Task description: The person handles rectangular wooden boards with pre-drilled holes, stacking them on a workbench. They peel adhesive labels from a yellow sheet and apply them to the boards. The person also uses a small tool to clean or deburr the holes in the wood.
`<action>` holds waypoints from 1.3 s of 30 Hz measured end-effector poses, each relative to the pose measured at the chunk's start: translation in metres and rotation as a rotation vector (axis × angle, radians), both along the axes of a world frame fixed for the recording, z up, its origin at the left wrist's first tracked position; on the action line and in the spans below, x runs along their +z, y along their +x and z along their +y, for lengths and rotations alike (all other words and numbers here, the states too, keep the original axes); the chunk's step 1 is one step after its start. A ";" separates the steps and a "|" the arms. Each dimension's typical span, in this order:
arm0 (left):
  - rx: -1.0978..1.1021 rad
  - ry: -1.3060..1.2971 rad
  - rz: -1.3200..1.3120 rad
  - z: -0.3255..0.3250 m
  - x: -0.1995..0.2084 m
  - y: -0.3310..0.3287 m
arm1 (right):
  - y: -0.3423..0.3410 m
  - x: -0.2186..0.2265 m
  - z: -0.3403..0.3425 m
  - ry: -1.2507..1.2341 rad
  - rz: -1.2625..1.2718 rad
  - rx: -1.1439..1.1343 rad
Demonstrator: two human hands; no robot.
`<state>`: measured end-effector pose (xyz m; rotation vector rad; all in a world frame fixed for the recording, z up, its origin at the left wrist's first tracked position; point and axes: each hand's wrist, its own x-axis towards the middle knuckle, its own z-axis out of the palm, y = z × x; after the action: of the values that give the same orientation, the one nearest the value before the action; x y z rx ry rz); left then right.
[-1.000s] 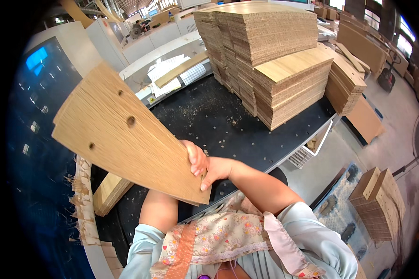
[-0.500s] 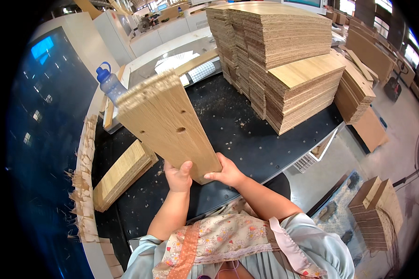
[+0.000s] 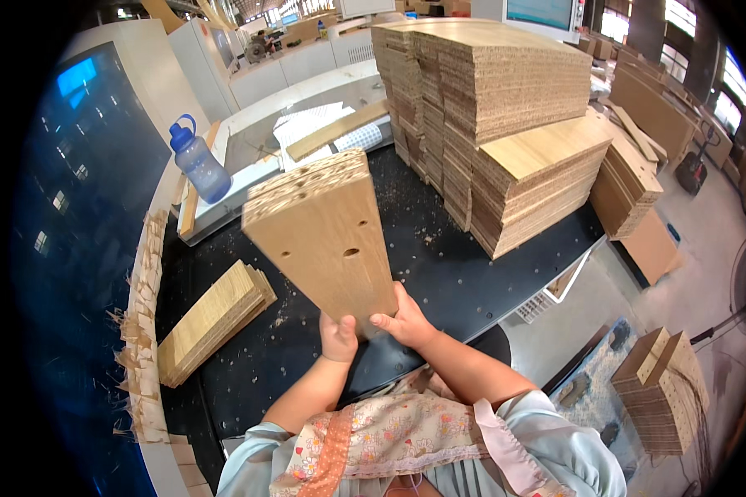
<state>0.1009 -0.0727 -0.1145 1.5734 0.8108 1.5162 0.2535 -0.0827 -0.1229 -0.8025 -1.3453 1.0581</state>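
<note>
Between my two hands stands a stack of wood-faced chipboard panels (image 3: 323,240), raised over the black table. Three holes mark its front face, and more holes show in the rough top ends. My left hand (image 3: 338,338) grips its lower left edge, thumb on the front. My right hand (image 3: 406,319) holds the lower right edge the same way. The fingers behind the panels are hidden. To the left, a short pile of similar panels (image 3: 215,323) lies on the black tabletop (image 3: 427,277).
A tall stack of panels (image 3: 530,91) fills the table's far right, with a lower pile (image 3: 547,157) before it. A blue water bottle (image 3: 201,170) stands at the back left near papers (image 3: 307,124). More drilled panels (image 3: 663,389) sit at lower right. A white basket (image 3: 547,302) is beside the table.
The held panels have swung from leaning left to more upright, their top end moving right and tipping toward me. Both hands keep their grip and have shifted slightly right.
</note>
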 end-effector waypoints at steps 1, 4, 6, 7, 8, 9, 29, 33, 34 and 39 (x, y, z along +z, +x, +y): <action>0.029 0.011 -0.038 0.001 -0.004 0.005 | 0.003 -0.002 0.003 0.005 -0.033 0.016; 0.009 -0.025 -0.105 0.004 -0.008 0.004 | 0.006 -0.001 0.005 0.011 -0.106 0.018; -0.025 -0.067 -0.154 0.007 -0.002 0.008 | 0.007 -0.003 0.001 0.021 -0.101 0.019; -0.035 -0.089 -0.186 0.007 0.002 0.013 | 0.010 -0.005 -0.002 0.020 -0.103 0.008; -0.046 -0.121 -0.218 0.004 0.006 0.018 | 0.014 -0.007 -0.007 0.008 -0.105 -0.006; -0.078 -0.136 -0.255 0.001 0.012 0.023 | 0.021 -0.005 -0.016 -0.011 -0.118 -0.013; -0.813 -0.599 -0.358 -0.088 0.127 0.295 | 0.185 0.038 -0.178 0.290 0.848 -0.585; -1.001 -0.486 0.009 -0.084 0.117 0.348 | 0.228 0.052 -0.202 0.358 0.870 -0.916; -1.086 -0.441 0.161 -0.079 0.112 0.351 | 0.245 0.052 -0.210 0.353 0.858 -0.964; -0.665 0.582 1.033 -0.045 0.043 0.319 | 0.335 0.077 -0.233 0.205 0.861 -1.174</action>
<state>0.4196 -0.1178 -0.0712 2.7621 0.2429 0.3789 0.5880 -0.3161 -0.0463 -0.6770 -0.1147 0.2124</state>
